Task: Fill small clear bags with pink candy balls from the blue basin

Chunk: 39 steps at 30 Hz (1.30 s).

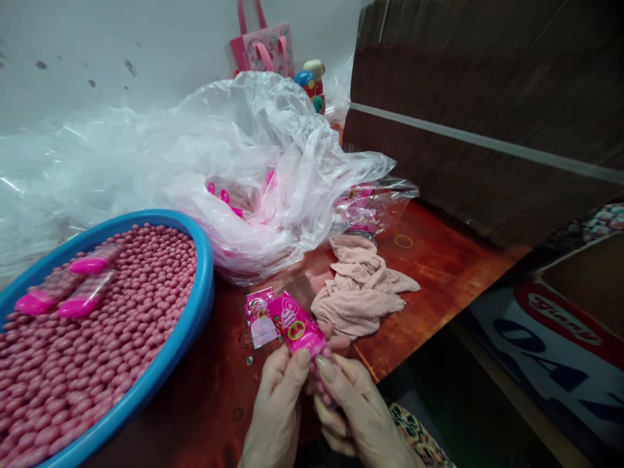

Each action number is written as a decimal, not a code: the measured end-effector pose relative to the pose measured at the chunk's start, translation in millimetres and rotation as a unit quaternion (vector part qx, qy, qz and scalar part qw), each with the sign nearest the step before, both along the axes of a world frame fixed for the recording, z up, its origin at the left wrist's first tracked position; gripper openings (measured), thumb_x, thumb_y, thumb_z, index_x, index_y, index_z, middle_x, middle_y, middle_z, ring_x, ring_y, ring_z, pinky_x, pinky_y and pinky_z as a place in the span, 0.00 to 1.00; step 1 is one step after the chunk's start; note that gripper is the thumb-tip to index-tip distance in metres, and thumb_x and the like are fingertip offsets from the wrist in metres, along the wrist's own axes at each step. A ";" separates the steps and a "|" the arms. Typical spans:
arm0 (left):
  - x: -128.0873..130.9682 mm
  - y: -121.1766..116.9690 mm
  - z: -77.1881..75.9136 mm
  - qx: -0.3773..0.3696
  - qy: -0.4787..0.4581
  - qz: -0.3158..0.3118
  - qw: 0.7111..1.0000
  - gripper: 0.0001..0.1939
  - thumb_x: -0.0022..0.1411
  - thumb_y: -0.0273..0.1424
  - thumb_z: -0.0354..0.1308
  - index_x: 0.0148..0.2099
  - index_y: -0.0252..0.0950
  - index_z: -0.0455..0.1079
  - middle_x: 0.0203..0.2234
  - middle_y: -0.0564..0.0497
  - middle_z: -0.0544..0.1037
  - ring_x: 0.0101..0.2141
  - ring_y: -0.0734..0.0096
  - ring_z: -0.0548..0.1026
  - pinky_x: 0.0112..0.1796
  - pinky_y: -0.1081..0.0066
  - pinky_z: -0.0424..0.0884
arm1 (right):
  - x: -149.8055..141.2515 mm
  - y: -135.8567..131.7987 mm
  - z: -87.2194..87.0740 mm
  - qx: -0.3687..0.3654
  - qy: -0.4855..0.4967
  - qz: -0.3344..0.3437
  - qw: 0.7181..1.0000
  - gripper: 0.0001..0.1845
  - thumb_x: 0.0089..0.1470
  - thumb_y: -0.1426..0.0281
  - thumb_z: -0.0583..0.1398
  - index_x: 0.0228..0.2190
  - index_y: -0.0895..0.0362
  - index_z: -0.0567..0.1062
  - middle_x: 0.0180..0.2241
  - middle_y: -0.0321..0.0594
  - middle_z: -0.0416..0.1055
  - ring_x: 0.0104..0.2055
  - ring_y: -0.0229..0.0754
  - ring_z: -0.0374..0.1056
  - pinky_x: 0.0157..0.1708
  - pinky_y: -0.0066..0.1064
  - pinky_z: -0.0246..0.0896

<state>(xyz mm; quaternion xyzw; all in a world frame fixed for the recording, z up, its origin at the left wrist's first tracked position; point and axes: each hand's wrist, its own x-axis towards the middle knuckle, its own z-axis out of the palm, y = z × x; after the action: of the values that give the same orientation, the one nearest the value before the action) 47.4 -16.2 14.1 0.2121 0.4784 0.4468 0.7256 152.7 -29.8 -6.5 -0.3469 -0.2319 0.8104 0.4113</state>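
Both my left hand (281, 400) and my right hand (353, 403) are closed on a bright pink printed packet (298, 325), pinching its lower end between thumbs and fingers. Pink candies (322, 390) show between my hands, partly hidden by my fingers, so I cannot tell how they are enclosed. Left of the packet lies a printed label (260, 318), flat on the table. A crumpled beige cloth (363, 289) lies just beyond my right hand.
A blue basin (207, 273) at left is full of pink candies, with three clear pink-capped tubes (88, 294) on top. Plastic bags (302, 188) holding pink pieces spread behind. A dark cardboard box (468, 110) stands at back right; the reddish table (429, 253) ends at right.
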 end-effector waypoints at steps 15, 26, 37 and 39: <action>15.3 -5.3 7.0 -0.071 -0.009 0.101 0.992 0.15 0.48 0.37 0.67 0.37 0.34 0.77 0.31 0.46 0.81 0.33 0.66 0.77 0.38 0.69 0.72 | -13.2 -4.9 0.7 0.144 -0.260 -0.094 0.950 0.25 0.57 0.49 0.52 0.30 0.60 0.69 0.19 0.32 0.53 0.20 0.32 0.47 0.17 0.25 0.41; 5.4 4.2 7.5 -0.038 -0.058 0.041 0.997 0.17 0.49 0.39 0.66 0.38 0.32 0.77 0.29 0.45 0.80 0.31 0.66 0.77 0.34 0.71 0.73 | -4.8 -6.1 1.4 0.105 -0.055 0.003 0.993 0.16 0.59 0.56 0.54 0.32 0.57 0.64 0.19 0.28 0.56 0.16 0.27 0.48 0.16 0.20 0.47; 14.1 -7.3 2.6 -0.042 -0.065 -0.007 0.997 0.14 0.54 0.38 0.61 0.35 0.31 0.77 0.36 0.41 0.79 0.37 0.60 0.76 0.40 0.66 0.72 | -4.8 -12.5 18.1 0.110 -0.158 -0.079 0.978 0.24 0.53 0.47 0.55 0.26 0.57 0.64 0.19 0.29 0.50 0.19 0.30 0.46 0.18 0.23 0.47; 13.8 -6.3 3.1 -0.037 -0.076 -0.029 0.996 0.16 0.54 0.40 0.61 0.36 0.31 0.77 0.36 0.41 0.79 0.36 0.60 0.76 0.40 0.66 0.72 | -3.2 -11.0 20.7 0.119 -0.170 -0.074 0.975 0.26 0.52 0.47 0.56 0.23 0.57 0.62 0.19 0.29 0.50 0.20 0.30 0.46 0.18 0.23 0.46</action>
<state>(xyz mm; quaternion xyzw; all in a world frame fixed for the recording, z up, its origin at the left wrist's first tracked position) 61.3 -22.4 17.2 0.1643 0.4319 0.4228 0.7796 149.4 -40.7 14.2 -0.4444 -0.3669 0.6737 0.4626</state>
